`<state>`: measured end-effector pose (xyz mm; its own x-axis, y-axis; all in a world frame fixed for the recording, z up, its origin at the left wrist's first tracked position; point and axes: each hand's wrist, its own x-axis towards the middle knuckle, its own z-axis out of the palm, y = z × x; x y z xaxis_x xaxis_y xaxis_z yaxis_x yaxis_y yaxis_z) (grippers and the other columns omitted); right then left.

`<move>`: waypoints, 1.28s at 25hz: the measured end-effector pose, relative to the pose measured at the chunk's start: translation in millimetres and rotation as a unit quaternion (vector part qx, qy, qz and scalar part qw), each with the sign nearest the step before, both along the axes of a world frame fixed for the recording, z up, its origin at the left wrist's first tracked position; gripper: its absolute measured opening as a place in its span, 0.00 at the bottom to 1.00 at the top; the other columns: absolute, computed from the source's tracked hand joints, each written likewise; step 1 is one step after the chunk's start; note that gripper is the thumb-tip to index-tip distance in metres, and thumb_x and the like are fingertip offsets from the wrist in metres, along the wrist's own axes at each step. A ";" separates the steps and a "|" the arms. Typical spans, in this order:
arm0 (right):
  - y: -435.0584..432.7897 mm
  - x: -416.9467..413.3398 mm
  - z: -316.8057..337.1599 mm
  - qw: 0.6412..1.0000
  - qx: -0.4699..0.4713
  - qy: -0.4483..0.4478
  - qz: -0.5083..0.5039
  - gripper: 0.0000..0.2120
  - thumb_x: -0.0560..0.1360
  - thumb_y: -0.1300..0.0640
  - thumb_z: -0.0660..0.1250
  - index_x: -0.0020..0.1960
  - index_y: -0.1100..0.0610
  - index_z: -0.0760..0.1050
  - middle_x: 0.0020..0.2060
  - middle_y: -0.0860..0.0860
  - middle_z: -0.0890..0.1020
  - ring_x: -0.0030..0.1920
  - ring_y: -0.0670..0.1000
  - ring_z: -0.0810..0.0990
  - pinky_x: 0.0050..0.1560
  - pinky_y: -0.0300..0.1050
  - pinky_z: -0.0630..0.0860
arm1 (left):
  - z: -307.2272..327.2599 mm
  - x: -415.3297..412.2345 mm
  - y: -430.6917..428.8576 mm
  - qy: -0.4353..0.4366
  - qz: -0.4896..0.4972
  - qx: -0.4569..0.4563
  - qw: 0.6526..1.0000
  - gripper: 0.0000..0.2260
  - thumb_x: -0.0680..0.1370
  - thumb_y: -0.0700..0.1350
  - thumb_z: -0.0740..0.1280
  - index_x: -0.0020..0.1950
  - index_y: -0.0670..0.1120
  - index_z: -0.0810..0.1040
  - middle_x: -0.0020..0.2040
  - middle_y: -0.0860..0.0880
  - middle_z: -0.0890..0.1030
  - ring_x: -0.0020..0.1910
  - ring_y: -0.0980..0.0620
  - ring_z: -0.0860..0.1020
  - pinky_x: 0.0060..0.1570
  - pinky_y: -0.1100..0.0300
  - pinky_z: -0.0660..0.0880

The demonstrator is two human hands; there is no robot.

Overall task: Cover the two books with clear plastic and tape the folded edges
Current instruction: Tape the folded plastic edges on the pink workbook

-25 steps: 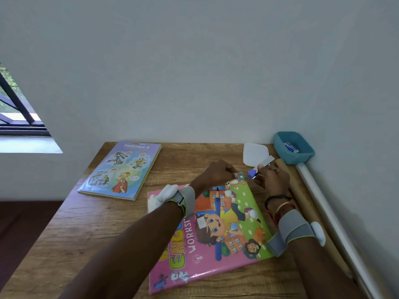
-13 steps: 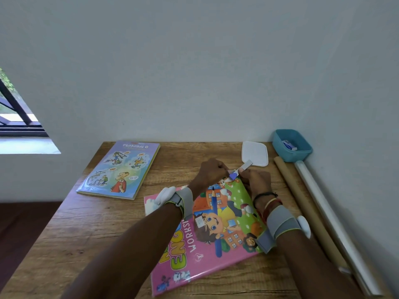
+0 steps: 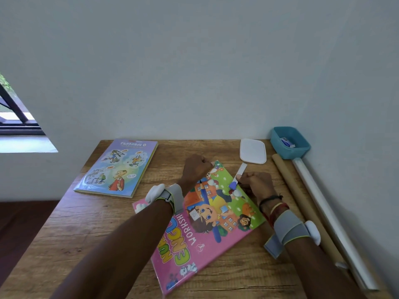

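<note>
Pink workbook (image 3: 216,225) lies askew (glossy cover up) beside the flat blue book (image 3: 116,167).

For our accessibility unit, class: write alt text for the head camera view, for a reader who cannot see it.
A person's left hand holds the far corner of a pink cartoon-covered worksheet book on a wooden table, while the right hand pinches a small white-and-blue strip at its edge. A second, blue-purple cartoon book lies farther left.

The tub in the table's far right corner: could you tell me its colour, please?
The tub is teal; the head view shows it best.
</note>
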<state>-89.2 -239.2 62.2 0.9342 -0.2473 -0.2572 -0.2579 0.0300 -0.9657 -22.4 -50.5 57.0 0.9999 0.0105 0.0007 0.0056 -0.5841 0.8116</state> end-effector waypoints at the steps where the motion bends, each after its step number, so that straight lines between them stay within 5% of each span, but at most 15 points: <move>1: 0.1 -1.0 -0.5 1.000 -0.007 -0.004 0.005 0.06 0.70 0.64 0.73 0.38 0.67 0.81 0.35 0.61 0.81 0.32 0.54 0.76 0.33 0.42 0.73 | -0.9 -0.4 0.1 0.000 0.006 -0.003 1.000 0.13 0.74 0.46 0.72 0.38 0.35 0.82 0.34 0.47 0.78 0.37 0.54 0.76 0.38 0.53 0.74; 4: -6.2 -6.8 6.6 0.999 0.027 0.017 0.043 0.08 0.73 0.63 0.71 0.35 0.63 0.79 0.26 0.53 0.79 0.25 0.48 0.75 0.26 0.37 0.71 | -0.5 -0.7 1.0 0.000 0.021 -0.024 0.999 0.14 0.75 0.47 0.72 0.41 0.34 0.82 0.38 0.42 0.83 0.38 0.53 0.79 0.38 0.56 0.74; 10: -40.2 -27.5 18.6 0.991 0.002 0.081 0.103 0.04 0.72 0.60 0.73 0.43 0.61 0.81 0.36 0.56 0.82 0.35 0.51 0.79 0.35 0.41 0.75 | -0.6 -2.2 3.3 -0.005 0.051 -0.020 0.998 0.13 0.75 0.46 0.72 0.40 0.36 0.83 0.40 0.42 0.85 0.38 0.53 0.80 0.37 0.60 0.71; 15: -33.3 -30.7 10.8 0.996 -0.053 0.027 0.065 0.06 0.70 0.64 0.74 0.44 0.67 0.81 0.35 0.59 0.82 0.32 0.52 0.77 0.32 0.41 0.77 | 6.2 -9.2 1.1 -0.023 0.058 0.002 0.998 0.13 0.75 0.47 0.72 0.39 0.36 0.83 0.37 0.42 0.84 0.36 0.52 0.79 0.36 0.59 0.71; 17: -29.2 -30.3 7.4 0.997 -0.059 0.023 0.040 0.05 0.70 0.63 0.74 0.41 0.65 0.81 0.36 0.59 0.83 0.32 0.52 0.79 0.34 0.43 0.77 | 7.6 -14.9 1.3 -0.058 0.058 0.065 0.994 0.11 0.75 0.47 0.71 0.41 0.40 0.85 0.38 0.44 0.85 0.38 0.50 0.81 0.37 0.58 0.73; 21: -24.8 -33.1 9.0 0.978 -0.105 -0.029 -0.178 0.05 0.73 0.59 0.69 0.45 0.61 0.80 0.41 0.55 0.83 0.45 0.59 0.82 0.47 0.50 0.78 | 10.7 -26.6 -6.7 -0.117 -0.028 0.279 0.953 0.08 0.77 0.41 0.64 0.46 0.40 0.83 0.44 0.42 0.83 0.43 0.43 0.82 0.38 0.55 0.74; 24: 22.4 -64.1 14.1 0.971 -0.153 -0.066 -0.173 0.08 0.78 0.57 0.59 0.45 0.59 0.75 0.35 0.52 0.77 0.39 0.56 0.76 0.37 0.45 0.71 | 14.3 -28.1 -13.6 -0.123 -0.088 0.382 0.912 0.09 0.80 0.41 0.62 0.54 0.39 0.79 0.53 0.40 0.79 0.52 0.41 0.78 0.48 0.50 0.76; 29: 80.3 -74.5 -10.5 0.967 -0.180 -0.107 -0.146 0.18 0.70 0.50 0.54 0.48 0.58 0.77 0.40 0.52 0.79 0.43 0.56 0.75 0.41 0.46 0.64 | 22.2 -18.5 -15.8 -0.017 -0.071 0.335 0.939 0.19 0.81 0.53 0.62 0.61 0.39 0.75 0.60 0.39 0.76 0.60 0.38 0.74 0.56 0.46 0.74; 32: 78.6 -72.1 -13.8 0.973 -0.158 -0.121 -0.119 0.16 0.72 0.49 0.54 0.46 0.56 0.77 0.38 0.51 0.79 0.42 0.56 0.76 0.43 0.49 0.69 | 32.0 -0.9 5.0 0.085 -0.094 0.238 0.963 0.23 0.78 0.58 0.64 0.54 0.37 0.79 0.53 0.38 0.81 0.51 0.41 0.79 0.46 0.54 0.73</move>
<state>-161.3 -160.6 48.4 0.8650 -0.4943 0.0860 -0.0447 -0.2467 -0.9681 -23.3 -45.5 89.0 0.9700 -0.1318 -0.2041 -0.0273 -0.8939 0.4475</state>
